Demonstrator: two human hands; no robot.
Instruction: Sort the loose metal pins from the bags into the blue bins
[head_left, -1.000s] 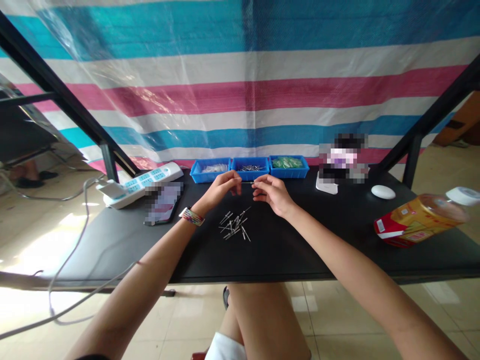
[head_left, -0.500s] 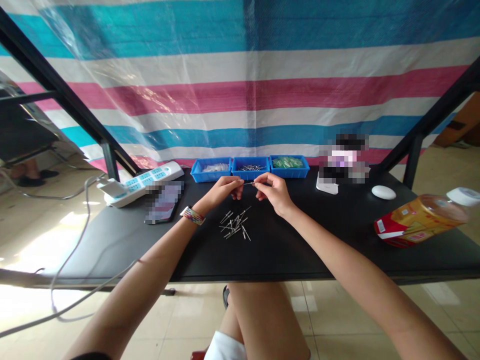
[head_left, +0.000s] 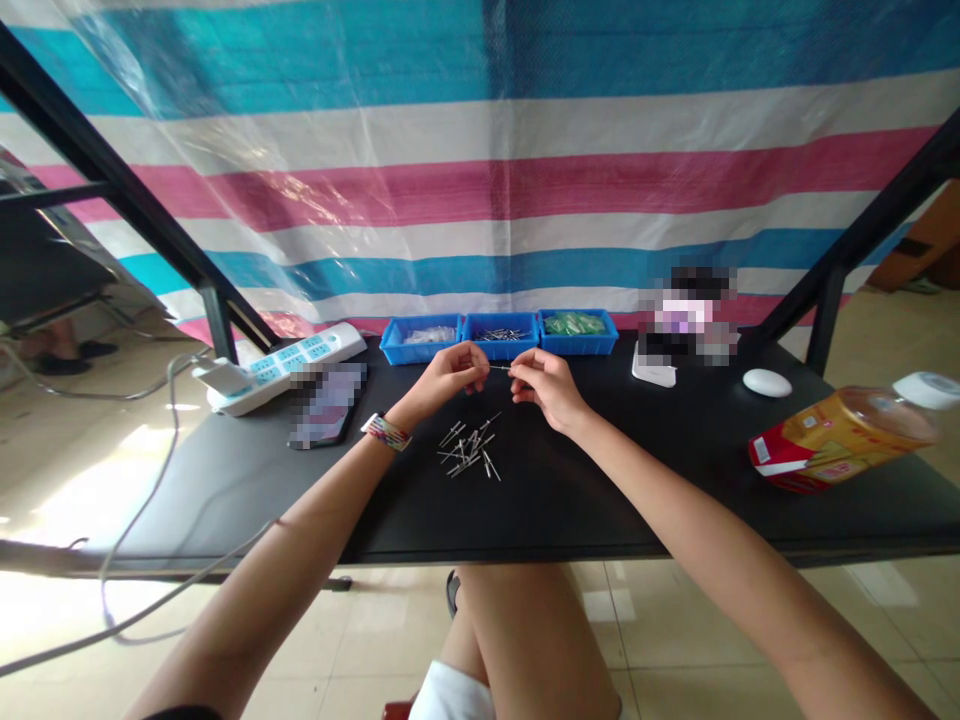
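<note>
A thin silvery blind rivet spans the gap between my two hands, just in front of the blue trays. My left hand pinches one end of it, fingers curled. At the other end, thumb and fingertips of my right hand close on it. Nearer to me on the black table lies a loose pile of blind rivets. Behind the hands stand three blue trays in a row: the left tray holds whitish small pieces, the middle tray rivets, the right tray green packets.
On the left of the black table are a white power strip and a phone. To the right sit a white box, a white oval object and a tilted drink bottle. A striped sheet hangs behind.
The fingers of my left hand have shifted and arched up slightly around the rivet's end. My right hand has barely moved; the pile looks the same.
</note>
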